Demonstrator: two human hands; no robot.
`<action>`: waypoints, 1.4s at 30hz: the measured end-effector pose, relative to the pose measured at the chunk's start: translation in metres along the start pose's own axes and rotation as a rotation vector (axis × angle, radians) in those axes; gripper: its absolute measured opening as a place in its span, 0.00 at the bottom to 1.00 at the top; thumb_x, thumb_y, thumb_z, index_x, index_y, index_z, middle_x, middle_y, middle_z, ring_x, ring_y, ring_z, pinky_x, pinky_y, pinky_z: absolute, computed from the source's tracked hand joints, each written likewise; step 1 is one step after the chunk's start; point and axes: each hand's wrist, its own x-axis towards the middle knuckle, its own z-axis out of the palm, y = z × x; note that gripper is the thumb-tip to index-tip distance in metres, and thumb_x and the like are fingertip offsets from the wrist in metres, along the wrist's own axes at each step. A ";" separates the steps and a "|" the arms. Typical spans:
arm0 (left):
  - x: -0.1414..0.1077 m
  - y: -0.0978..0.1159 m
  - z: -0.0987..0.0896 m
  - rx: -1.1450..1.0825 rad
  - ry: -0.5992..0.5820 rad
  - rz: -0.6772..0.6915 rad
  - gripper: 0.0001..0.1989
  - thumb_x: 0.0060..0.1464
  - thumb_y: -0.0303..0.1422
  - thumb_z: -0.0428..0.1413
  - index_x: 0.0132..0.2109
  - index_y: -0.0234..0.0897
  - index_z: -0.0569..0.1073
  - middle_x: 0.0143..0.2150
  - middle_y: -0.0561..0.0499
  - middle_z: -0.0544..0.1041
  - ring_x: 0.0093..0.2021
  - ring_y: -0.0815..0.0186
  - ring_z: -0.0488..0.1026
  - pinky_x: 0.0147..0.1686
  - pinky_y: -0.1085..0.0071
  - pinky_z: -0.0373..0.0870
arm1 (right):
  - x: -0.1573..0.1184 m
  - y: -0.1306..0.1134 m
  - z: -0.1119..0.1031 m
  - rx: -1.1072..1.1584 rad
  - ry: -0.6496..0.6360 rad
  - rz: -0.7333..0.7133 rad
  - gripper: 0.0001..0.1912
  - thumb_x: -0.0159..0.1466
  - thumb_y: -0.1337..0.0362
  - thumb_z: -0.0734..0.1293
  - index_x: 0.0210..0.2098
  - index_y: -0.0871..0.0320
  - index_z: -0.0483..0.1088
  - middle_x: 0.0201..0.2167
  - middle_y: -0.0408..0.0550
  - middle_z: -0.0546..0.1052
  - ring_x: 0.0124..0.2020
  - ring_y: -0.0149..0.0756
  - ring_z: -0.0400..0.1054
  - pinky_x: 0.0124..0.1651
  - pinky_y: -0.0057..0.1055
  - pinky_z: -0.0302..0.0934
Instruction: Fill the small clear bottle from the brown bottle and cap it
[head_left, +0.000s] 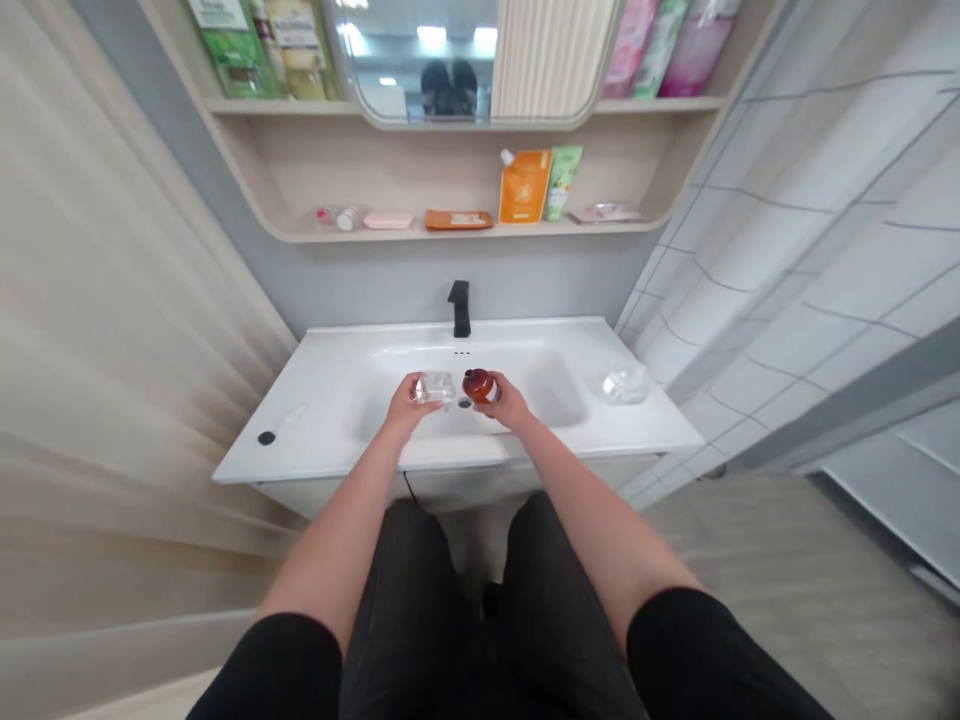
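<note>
Above the white sink basin (551, 385), my left hand (405, 400) is closed round a clear plastic container (437, 387). Close beside it on the right, my right hand (510, 402) grips a brown bottle (477, 386) that has a dark top and a white label. The bottle leans to the left, towards the container, with a small gap between them. Whether there is anything inside the clear container I cannot tell. Below the two items, the dark drain (464, 404) is partly visible.
A black faucet (460, 310) stands behind the basin. Crumpled clear plastic (627, 386) lies on the counter's right end, a black round stopper (266, 438) on its left. Above, a shelf (300, 236) carries an orange pouch (525, 188), a green tube (562, 183) and other toiletries.
</note>
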 end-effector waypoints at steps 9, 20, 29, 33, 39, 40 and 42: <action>-0.001 0.002 0.000 0.064 -0.044 -0.050 0.39 0.28 0.35 0.78 0.51 0.40 0.74 0.44 0.51 0.78 0.43 0.60 0.75 0.50 0.60 0.73 | 0.001 0.012 0.003 0.004 -0.045 -0.110 0.45 0.47 0.60 0.83 0.63 0.51 0.72 0.57 0.48 0.82 0.56 0.52 0.77 0.65 0.49 0.70; -0.005 0.003 0.002 0.121 -0.042 -0.040 0.39 0.28 0.34 0.78 0.52 0.40 0.77 0.47 0.49 0.79 0.48 0.56 0.76 0.53 0.58 0.75 | 0.001 0.013 0.006 -0.064 -0.076 -0.150 0.45 0.46 0.66 0.84 0.64 0.50 0.74 0.61 0.50 0.81 0.62 0.55 0.76 0.70 0.52 0.65; -0.005 0.005 0.004 0.117 -0.027 -0.011 0.42 0.29 0.33 0.78 0.56 0.42 0.75 0.51 0.47 0.77 0.52 0.53 0.76 0.54 0.56 0.76 | 0.003 0.017 0.007 -0.104 -0.082 -0.151 0.46 0.46 0.66 0.84 0.64 0.51 0.74 0.60 0.51 0.81 0.61 0.55 0.76 0.68 0.51 0.67; -0.005 0.007 0.005 0.115 -0.007 -0.019 0.44 0.27 0.32 0.79 0.55 0.42 0.74 0.51 0.47 0.76 0.52 0.52 0.76 0.55 0.53 0.76 | 0.003 0.018 0.006 -0.111 -0.101 -0.148 0.46 0.46 0.67 0.84 0.64 0.52 0.74 0.60 0.51 0.81 0.61 0.54 0.76 0.69 0.51 0.66; -0.004 0.008 0.006 0.097 0.000 -0.009 0.43 0.27 0.31 0.78 0.54 0.43 0.73 0.50 0.48 0.76 0.53 0.51 0.76 0.54 0.51 0.78 | 0.004 0.018 0.007 -0.135 -0.100 -0.154 0.46 0.46 0.68 0.84 0.64 0.54 0.74 0.60 0.53 0.81 0.61 0.56 0.76 0.69 0.51 0.66; -0.004 0.008 0.006 0.096 -0.002 -0.008 0.43 0.27 0.31 0.78 0.54 0.43 0.72 0.50 0.48 0.76 0.53 0.51 0.76 0.54 0.50 0.78 | 0.004 0.018 0.007 -0.137 -0.102 -0.157 0.46 0.46 0.68 0.84 0.64 0.54 0.74 0.60 0.53 0.81 0.61 0.55 0.76 0.69 0.50 0.66; -0.005 0.008 0.006 0.096 -0.011 -0.004 0.42 0.28 0.31 0.77 0.54 0.44 0.72 0.52 0.48 0.76 0.54 0.52 0.76 0.54 0.50 0.78 | 0.004 0.019 0.007 -0.139 -0.106 -0.159 0.45 0.46 0.68 0.84 0.64 0.54 0.74 0.59 0.52 0.82 0.60 0.55 0.77 0.68 0.50 0.67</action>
